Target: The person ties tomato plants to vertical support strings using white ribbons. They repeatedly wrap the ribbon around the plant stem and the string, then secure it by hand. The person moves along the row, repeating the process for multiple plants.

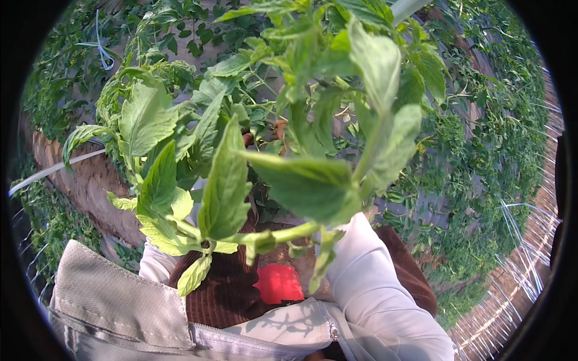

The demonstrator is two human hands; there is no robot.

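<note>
A leafy green plant stem (280, 235), tomato-like with toothed leaves, arches close in front of me and covers most of my hands. Small brown patches that look like fingers (281, 129) show through gaps in the foliage, beyond the large front leaf (302, 185). Which hand they belong to, and what they grip, is hidden. My right arm in a pale sleeve (370, 261) reaches forward until leaves cover its end. On the left, another pale sleeve (156, 261) disappears behind the leaves as well.
Brown corduroy trousers (221, 293) and a red object (280, 284) are below. Low green plants (474, 180) grow through plastic film on both sides. A pale strip (58, 171) crosses the bare soil (99, 189) at left. Blue-white string (103, 49) hangs upper left.
</note>
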